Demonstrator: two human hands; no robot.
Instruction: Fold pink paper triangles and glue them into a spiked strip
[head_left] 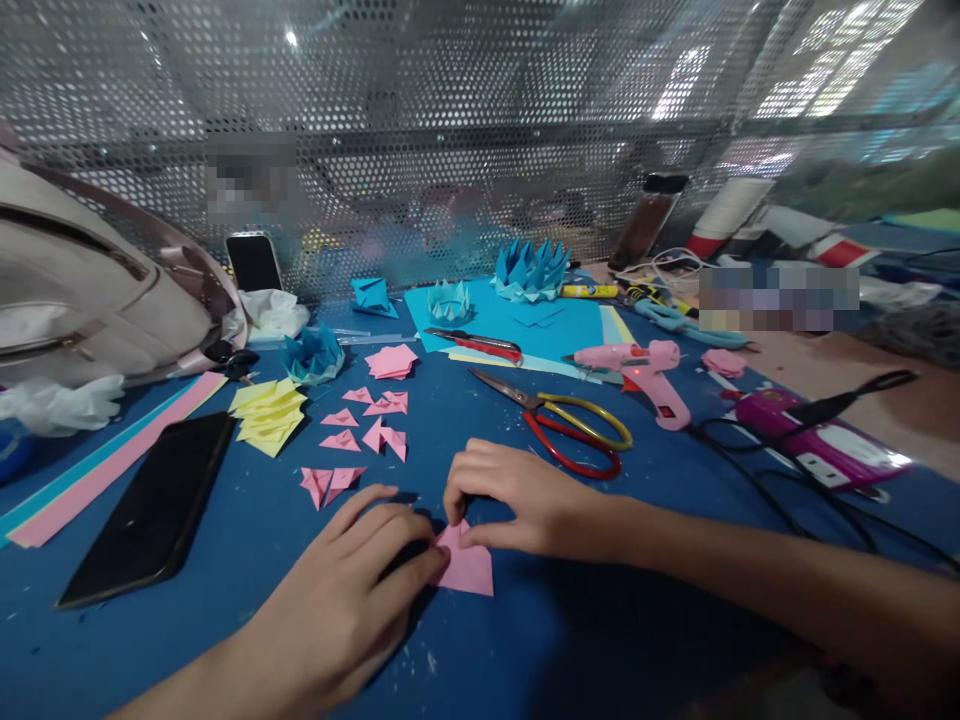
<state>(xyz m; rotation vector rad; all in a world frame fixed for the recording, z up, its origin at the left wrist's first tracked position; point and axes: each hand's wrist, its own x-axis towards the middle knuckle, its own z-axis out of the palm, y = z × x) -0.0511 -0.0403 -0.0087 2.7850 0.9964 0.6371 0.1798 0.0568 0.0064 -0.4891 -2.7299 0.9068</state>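
My right hand [517, 500] has its grip closed on the top of a pink paper [466, 572], thumb and index finger at its point. My left hand [356, 575] has its thumb on the paper's left edge; I cannot tell whether that grip is closed. The paper lies on the blue desk [461, 660], directly between my hands.

The yellow tube [589, 291] and the purple box [821, 430] carry markings too small for me to read. The tube lies by the right edge of the blue sheet [487, 318]; the red cutter [480, 345] crosses the sheet's near edge. Small folded pink pieces [341, 440] sit beyond my left hand, and the black phone [150, 510] lies to its left, with blue surface between. Red-and-yellow scissors [577, 425] lie just beyond my right hand, near the pink glue gun [637, 370].
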